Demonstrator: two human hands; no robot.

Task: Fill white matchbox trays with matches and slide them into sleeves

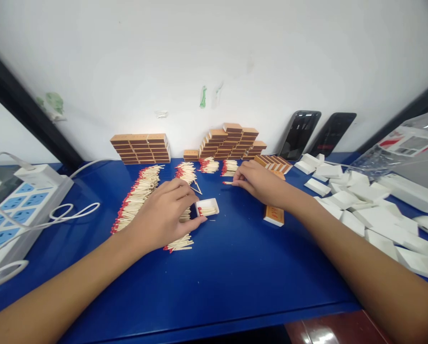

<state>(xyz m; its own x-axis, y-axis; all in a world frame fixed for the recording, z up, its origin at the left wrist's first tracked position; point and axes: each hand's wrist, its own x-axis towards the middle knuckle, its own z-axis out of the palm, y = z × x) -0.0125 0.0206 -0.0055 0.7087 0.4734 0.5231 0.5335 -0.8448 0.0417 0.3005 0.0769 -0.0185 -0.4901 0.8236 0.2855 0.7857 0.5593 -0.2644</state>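
Note:
My left hand (pixel 165 212) rests on a row of red-tipped matches (pixel 137 196) on the blue table (pixel 228 272); its curled fingers pinch a few matches and its thumb touches a small white tray (pixel 207 207) with matches in it. My right hand (pixel 259 181) reaches toward the far match piles (pixel 208 165) and pinches a single match (pixel 228 183) by its end. A brown matchbox sleeve (pixel 273 215) lies just under my right wrist.
Stacks of brown matchboxes (pixel 142 148) (pixel 231 141) line the wall. Several white empty trays (pixel 357 210) spread at right. Two dark phones (pixel 300 134) lean on the wall. A power strip (pixel 16 205) with white cables sits at left.

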